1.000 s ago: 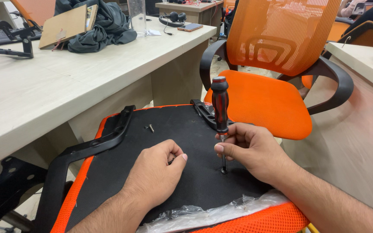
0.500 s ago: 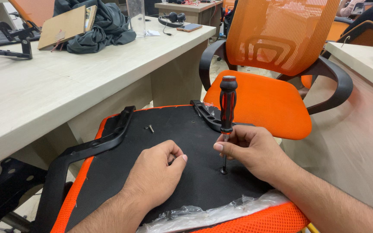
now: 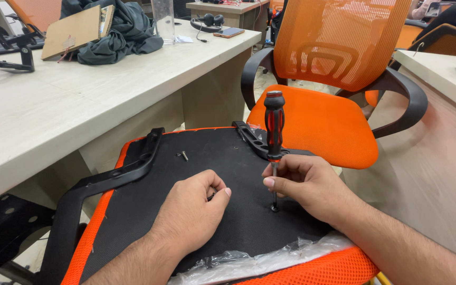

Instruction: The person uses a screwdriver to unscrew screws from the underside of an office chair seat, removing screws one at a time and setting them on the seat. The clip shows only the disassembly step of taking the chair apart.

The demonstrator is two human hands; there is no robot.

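Right hand (image 3: pixel 307 184): fingers clamped on the metal shaft of a red-and-black screwdriver (image 3: pixel 274 126), held upright, tip seated in the black underside of an overturned orange chair seat (image 3: pixel 149 211), toward its right edge. Left hand (image 3: pixel 191 211): fingers curled together, resting on the underside near centre. Loose screw (image 3: pixel 184 155) lies near the far edge, beside the black armrest (image 3: pixel 127 169)

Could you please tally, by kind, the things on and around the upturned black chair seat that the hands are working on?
Hands: 2, left hand and right hand
Screwdriver: 1, upright in the right hand
Loose screw: 1
Black armrest: 1
Upturned chair seat: 1
Plastic wrap: 1
Total: 7
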